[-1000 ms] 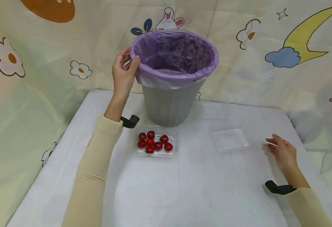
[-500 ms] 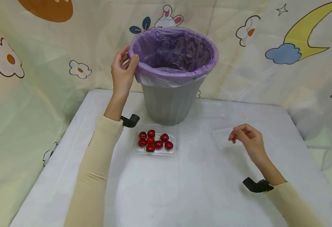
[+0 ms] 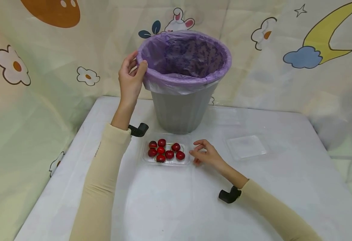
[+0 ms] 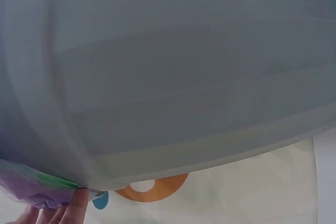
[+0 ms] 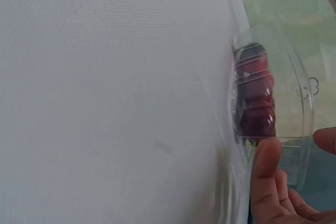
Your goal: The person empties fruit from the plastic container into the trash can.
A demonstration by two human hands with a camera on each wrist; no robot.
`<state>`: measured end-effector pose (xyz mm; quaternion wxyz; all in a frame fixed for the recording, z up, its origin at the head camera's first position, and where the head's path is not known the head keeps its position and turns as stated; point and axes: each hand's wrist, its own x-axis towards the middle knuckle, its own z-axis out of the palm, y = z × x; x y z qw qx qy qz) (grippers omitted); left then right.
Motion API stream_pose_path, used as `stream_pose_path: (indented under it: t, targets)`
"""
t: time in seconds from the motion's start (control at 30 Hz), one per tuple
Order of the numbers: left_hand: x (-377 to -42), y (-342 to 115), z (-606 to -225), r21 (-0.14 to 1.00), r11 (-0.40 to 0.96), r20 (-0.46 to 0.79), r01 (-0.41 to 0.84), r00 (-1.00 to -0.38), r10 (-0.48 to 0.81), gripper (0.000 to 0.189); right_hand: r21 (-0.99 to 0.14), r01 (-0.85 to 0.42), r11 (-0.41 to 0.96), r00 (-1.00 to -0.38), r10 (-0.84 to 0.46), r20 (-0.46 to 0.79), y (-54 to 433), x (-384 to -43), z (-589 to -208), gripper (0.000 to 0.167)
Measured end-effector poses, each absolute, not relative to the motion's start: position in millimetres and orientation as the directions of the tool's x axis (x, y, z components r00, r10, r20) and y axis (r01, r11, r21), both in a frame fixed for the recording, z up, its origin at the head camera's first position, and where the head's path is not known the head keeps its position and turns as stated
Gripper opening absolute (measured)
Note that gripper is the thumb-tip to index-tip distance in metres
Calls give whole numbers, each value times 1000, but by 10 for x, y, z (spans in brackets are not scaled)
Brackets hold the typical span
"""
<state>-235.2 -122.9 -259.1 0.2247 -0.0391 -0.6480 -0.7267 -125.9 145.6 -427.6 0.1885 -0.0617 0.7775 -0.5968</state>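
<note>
My left hand [image 3: 130,78] grips the left rim of a grey trash can [image 3: 179,112], thumb in front and fingers behind. A purple bag [image 3: 191,80] lines the can and folds over its rim. My fingertips [image 4: 76,208] also show against the bag in the left wrist view. In front of the can, a clear plastic box [image 3: 166,163] holds several red cherries [image 3: 169,154]. My right hand [image 3: 207,155] is at the box's right end, thumb and fingers spread apart. In the right wrist view its fingertips [image 5: 268,156] are right by the box wall.
A clear plastic tray [image 3: 246,147] lies to the right on the white table [image 3: 194,207]. Another see-through piece [image 3: 227,116] lies behind it, right of the can. A printed cloth [image 3: 109,40] hangs behind and at the sides.
My right hand has swept left across the table, over the clear tray, to the box of cherries. My left hand stays on the can's rim.
</note>
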Motion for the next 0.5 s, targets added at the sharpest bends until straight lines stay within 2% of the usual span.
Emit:
stream_pose_path:
  t: [0.23, 0.5]
  targets:
    - [-2354, -1237, -2588, 919, -73, 356, 388, -893, -274, 49, -960, 154, 234, -892, -385, -237, 1396, -1266, -4315, 45]
    - [-2374, -1228, -2607, 915, -77, 362, 395, -891, -274, 49, -957, 120, 265, -866, -444, -231, 1427, -1268, -4319, 43]
